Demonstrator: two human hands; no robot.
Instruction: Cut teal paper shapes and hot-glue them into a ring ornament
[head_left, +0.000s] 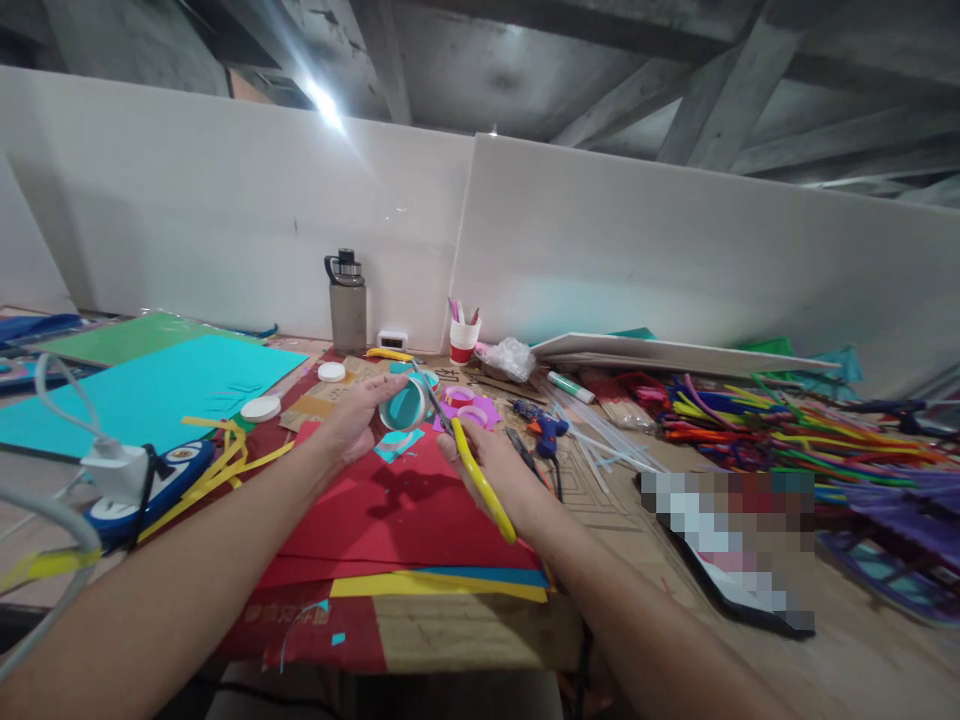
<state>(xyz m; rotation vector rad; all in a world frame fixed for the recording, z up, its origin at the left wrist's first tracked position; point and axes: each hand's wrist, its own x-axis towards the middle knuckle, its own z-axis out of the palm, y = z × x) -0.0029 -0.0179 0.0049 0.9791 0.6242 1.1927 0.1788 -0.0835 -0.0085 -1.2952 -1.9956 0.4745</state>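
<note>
My left hand (358, 418) is closed on a round white-rimmed cap with turquoise paper across it (403, 408), tilted toward me. My right hand (499, 468) grips scissors with yellow handles (482, 485). Their blades point up and left, right beside the cap's rim; whether they touch it I cannot tell. Below both hands lies red paper (360, 520). A turquoise paper scrap (396, 446) with a pale ring-like piece on it rests under the cap. Just beyond the scissors sit pink ring-shaped pieces (472, 416) on purple paper.
A grey bottle (348, 312) and a cup of pens (463, 345) stand at the back. Turquoise sheets (172, 385) and a white charger (114, 470) are left. A blue glue gun (550, 428), a phone (724, 570) and colourful pipe cleaners (810, 440) lie right.
</note>
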